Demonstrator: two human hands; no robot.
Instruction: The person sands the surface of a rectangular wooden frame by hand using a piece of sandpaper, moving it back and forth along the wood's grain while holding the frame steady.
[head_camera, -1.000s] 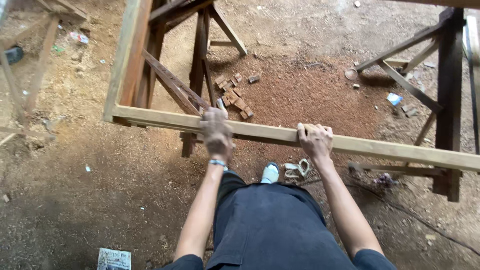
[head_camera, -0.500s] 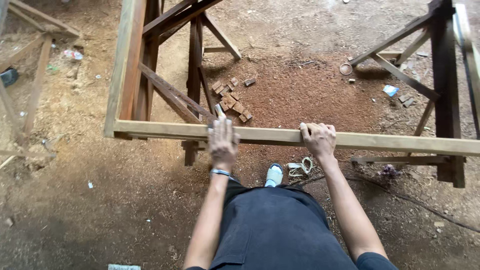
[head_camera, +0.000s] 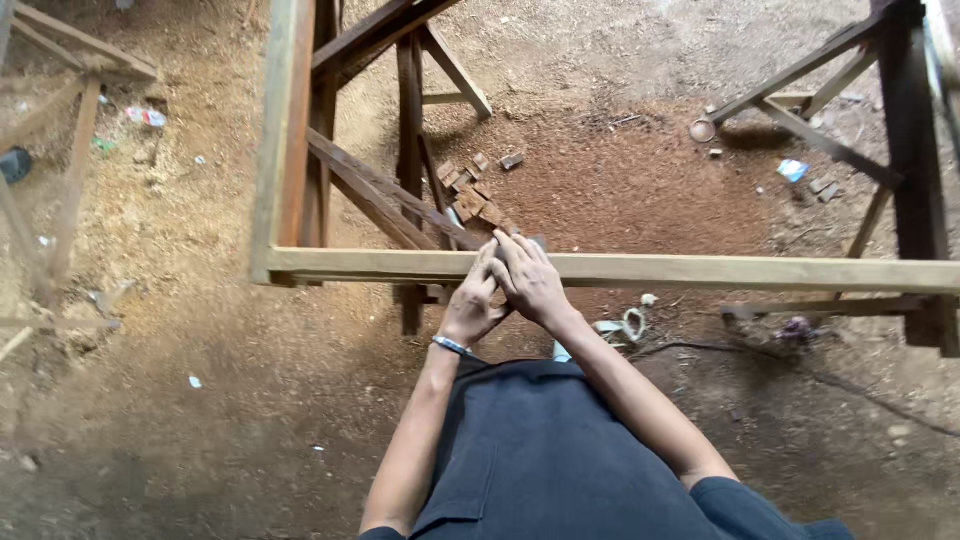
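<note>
A pale wooden frame lies across dark trestles, its near rail (head_camera: 750, 272) running left to right in front of me. Both hands meet on that rail left of its middle. My left hand (head_camera: 468, 310), with a bracelet on the wrist, reaches up to the rail's near edge. My right hand (head_camera: 532, 282) lies flat over the rail, its fingers covering the left hand's fingertips. What the left fingers grip is hidden. A small grey thing (head_camera: 541, 241) peeks out just past the fingertips.
The frame's left side rail (head_camera: 282, 130) runs away from me. One dark trestle (head_camera: 410, 150) stands under the frame, a second trestle (head_camera: 915, 170) at the right. Wood offcuts (head_camera: 470, 195) and scraps lie on the sawdust floor. Another pale wooden stand (head_camera: 70, 180) is at the left.
My right hand has slid left along the rail and now lies over my left hand. Before, the two hands held the rail well apart.
</note>
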